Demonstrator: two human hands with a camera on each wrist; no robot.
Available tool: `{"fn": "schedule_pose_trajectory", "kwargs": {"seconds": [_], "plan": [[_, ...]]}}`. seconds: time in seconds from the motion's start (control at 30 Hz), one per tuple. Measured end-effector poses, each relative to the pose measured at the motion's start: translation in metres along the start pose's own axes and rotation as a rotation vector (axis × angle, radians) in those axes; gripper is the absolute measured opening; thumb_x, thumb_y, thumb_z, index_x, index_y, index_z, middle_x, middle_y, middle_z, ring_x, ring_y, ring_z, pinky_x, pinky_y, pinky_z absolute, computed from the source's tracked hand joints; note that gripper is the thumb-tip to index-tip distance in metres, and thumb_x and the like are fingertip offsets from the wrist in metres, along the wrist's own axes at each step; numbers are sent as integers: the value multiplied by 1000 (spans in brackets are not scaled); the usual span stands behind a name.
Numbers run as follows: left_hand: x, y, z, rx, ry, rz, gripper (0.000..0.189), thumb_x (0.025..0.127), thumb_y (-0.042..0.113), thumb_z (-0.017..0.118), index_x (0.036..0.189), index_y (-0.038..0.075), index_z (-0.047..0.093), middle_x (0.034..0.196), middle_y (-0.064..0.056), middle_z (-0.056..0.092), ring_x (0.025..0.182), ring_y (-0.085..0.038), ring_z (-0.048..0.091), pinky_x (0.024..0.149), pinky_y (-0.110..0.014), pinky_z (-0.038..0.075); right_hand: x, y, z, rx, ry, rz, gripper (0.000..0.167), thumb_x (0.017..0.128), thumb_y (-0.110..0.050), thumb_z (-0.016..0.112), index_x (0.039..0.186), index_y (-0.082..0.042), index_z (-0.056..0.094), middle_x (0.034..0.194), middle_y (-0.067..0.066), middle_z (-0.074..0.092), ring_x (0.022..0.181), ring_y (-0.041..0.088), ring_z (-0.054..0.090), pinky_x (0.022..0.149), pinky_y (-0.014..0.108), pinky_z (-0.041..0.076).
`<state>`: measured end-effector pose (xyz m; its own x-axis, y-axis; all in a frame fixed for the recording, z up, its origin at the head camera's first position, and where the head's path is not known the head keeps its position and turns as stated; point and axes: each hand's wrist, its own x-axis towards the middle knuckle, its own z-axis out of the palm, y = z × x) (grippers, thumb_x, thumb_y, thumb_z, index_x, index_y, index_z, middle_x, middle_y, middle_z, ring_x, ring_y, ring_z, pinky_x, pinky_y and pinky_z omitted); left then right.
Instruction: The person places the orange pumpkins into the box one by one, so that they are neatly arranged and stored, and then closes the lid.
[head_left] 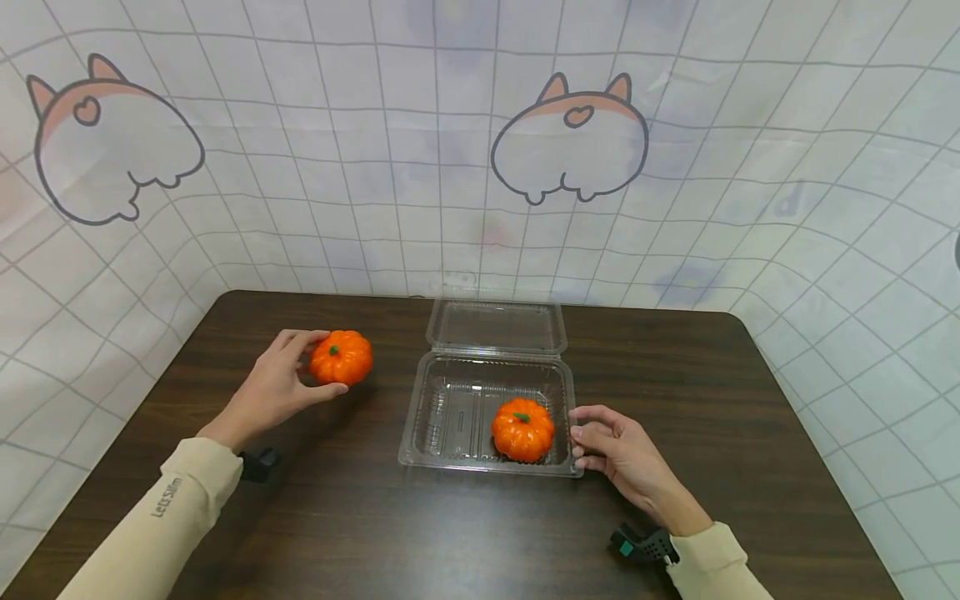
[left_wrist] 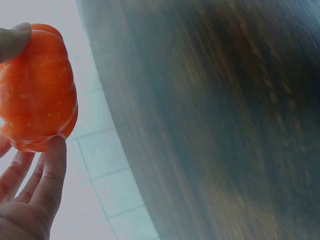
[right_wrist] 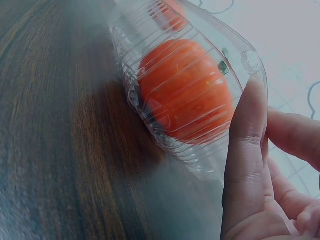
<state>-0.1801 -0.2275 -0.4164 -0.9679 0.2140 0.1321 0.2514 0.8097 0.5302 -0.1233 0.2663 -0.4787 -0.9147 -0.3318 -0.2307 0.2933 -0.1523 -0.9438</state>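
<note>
Between its thumb and fingers, my left hand [head_left: 272,385] holds a small orange pumpkin [head_left: 342,358] with a green stem, above the left side of the table. The left wrist view shows this pumpkin [left_wrist: 42,90] gripped from opposite sides. A clear plastic clamshell box [head_left: 459,417] stands at the middle of the table, its lid [head_left: 497,327] laid back behind it. A second orange pumpkin [head_left: 522,430] sits in the box at the right front. My right hand [head_left: 626,457] pinches the box's right rim; in the right wrist view, that pumpkin [right_wrist: 185,90] shows through the ribbed wall.
The dark wood table [head_left: 337,517] has rounded far corners. Directly behind it hangs a white gridded cloth [head_left: 360,208] with cartoon animal drawings, which also runs along both sides. A black band with a device [head_left: 643,543] is on the right wrist.
</note>
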Motion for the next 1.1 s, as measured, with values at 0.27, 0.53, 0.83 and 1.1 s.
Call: {"fn": "schedule_pose_trajectory", "kwargs": {"seconds": [0.27, 0.53, 0.83, 1.1], "plan": [[4, 19, 4, -19, 8, 51, 85, 81, 34, 89, 149, 6, 47, 139, -19, 48, 114, -42, 65, 97, -60, 58, 0, 0, -1, -2, 4, 0, 32, 101, -13, 66, 130, -6, 55, 91, -5, 73, 75, 7, 69, 73, 21, 63], [5, 34, 9, -40, 3, 109, 83, 80, 34, 91, 147, 6, 49, 137, -17, 50, 113, -39, 65, 98, -58, 58, -1, -1, -1, 7, 2, 9, 29, 101, -13, 66, 128, -9, 57, 90, -6, 74, 75, 7, 69, 73, 21, 63], [8, 49, 14, -71, -26, 141, 81, 79, 31, 92, 145, 9, 51, 134, -13, 52, 110, -33, 63, 97, -54, 59, -1, 0, -1, 6, 2, 15, 30, 101, -14, 67, 129, -8, 57, 90, -6, 73, 75, 7, 69, 72, 21, 63], [10, 62, 24, -63, -32, 214, 80, 77, 33, 93, 144, 11, 53, 131, -10, 54, 104, -25, 62, 92, -50, 60, -1, -1, -1, -3, 2, 17, 32, 102, -15, 66, 131, -7, 55, 90, -5, 73, 75, 7, 69, 73, 21, 63]]}}
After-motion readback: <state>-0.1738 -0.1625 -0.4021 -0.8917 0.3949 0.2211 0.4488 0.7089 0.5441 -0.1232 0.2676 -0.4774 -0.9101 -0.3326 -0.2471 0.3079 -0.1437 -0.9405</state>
